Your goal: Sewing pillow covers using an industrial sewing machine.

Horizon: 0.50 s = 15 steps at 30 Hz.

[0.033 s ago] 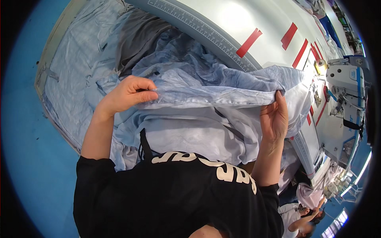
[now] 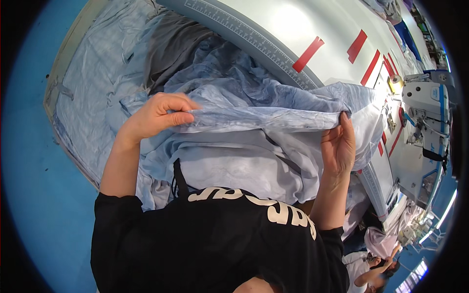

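A length of pale blue, cloudy-patterned fabric (image 2: pixel 264 118) is stretched between my two hands, its folded edge running almost straight across. My left hand (image 2: pixel 159 115) pinches the left end between thumb and fingers, with the fingertips slightly blurred. At the other end my right hand (image 2: pixel 339 141) grips the same edge, thumb and fingers pressed together near the top. Looser folds of this fabric hang below the edge over my lap and bunch up behind it.
A white table (image 2: pixel 273 19) with a grey ruler edge (image 2: pixel 254 36) lies beyond the fabric, with red tape strips (image 2: pixel 308 54) on it. A sewing machine (image 2: pixel 426 105) stands at the right. Grey cloth (image 2: pixel 171 49) is heaped at left. Another person (image 2: pixel 364 268) is at lower right.
My left fingertips have lifted and shifted slightly to the right. The right hand and the fabric stay nearly where they were.
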Available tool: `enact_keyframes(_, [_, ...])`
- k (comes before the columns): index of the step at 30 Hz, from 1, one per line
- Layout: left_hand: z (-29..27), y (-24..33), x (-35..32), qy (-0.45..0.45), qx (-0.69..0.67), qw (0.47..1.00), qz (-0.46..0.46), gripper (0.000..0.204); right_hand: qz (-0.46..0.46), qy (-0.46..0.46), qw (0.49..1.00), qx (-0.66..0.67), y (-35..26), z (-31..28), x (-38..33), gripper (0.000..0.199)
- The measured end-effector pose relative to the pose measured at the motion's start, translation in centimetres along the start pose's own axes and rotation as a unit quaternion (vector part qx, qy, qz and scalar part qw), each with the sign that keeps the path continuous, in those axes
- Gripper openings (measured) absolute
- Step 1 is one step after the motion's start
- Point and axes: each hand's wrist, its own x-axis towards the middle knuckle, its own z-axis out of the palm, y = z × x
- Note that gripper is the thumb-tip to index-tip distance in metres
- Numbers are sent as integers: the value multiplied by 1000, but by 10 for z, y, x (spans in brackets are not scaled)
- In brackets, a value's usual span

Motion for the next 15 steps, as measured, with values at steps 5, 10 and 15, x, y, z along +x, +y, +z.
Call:
enact_keyframes(5, [-3,5,-10,107,41,975,192,20,2,10,999,-35,2,8,4,11])
enact_keyframes(10, [-14,14,-36,100,89,983,128,16,-22,27,999,-41,7,13,7,9])
enact_keyframes(15, [-18,15,-50,112,-12,992,61,15,-12,39,998,-47,10,17,15,9])
